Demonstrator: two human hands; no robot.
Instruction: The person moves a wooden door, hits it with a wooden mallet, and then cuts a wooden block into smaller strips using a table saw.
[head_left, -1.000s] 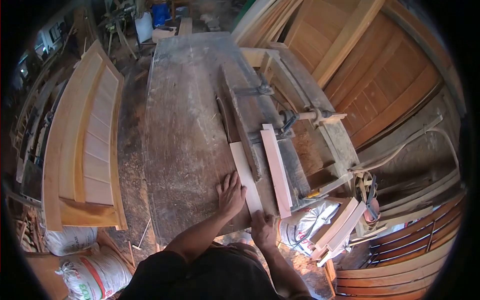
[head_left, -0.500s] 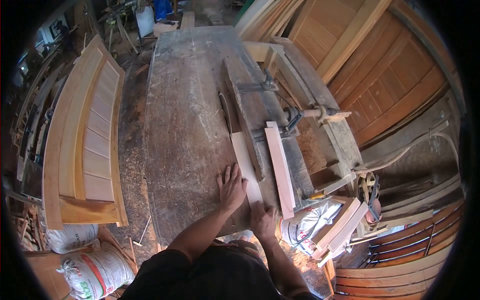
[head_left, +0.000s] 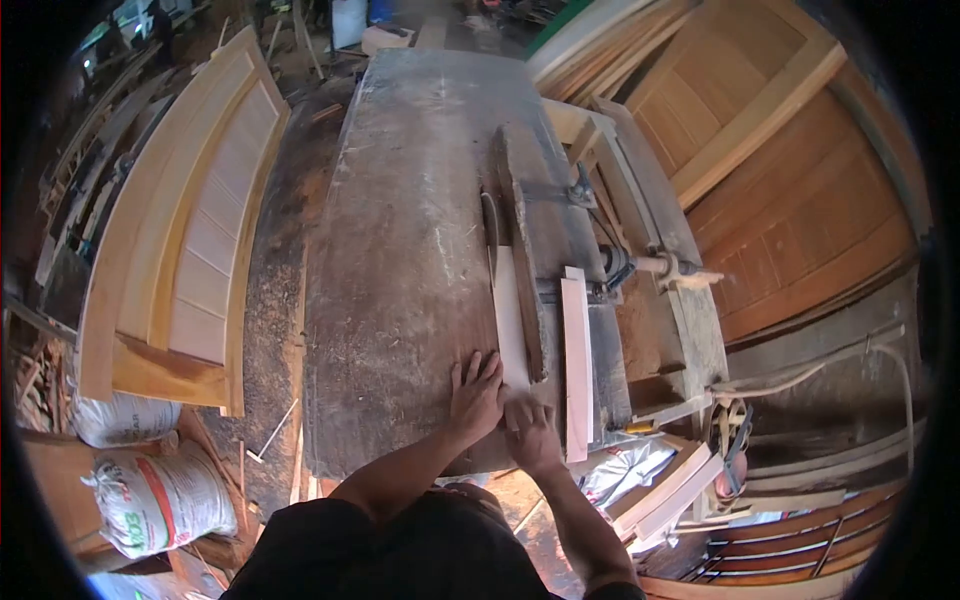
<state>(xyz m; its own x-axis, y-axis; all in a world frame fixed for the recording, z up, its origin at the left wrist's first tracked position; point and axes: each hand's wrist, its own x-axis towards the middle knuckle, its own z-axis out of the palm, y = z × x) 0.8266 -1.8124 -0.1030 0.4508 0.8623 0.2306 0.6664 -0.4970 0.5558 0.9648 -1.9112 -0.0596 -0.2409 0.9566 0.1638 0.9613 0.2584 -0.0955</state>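
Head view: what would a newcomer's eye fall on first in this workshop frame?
Two hands work a pale wood strip on the worn saw table: the left hand lies flat at its left edge and the right hand is at its near end. The strip lies along a dark fence board, with its far end by the saw blade. A pale panelled door rests to the left of the table.

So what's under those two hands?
A pale wood strip lies flat on the worn table, beside a dark rail. The left hand and right hand cover its near end.
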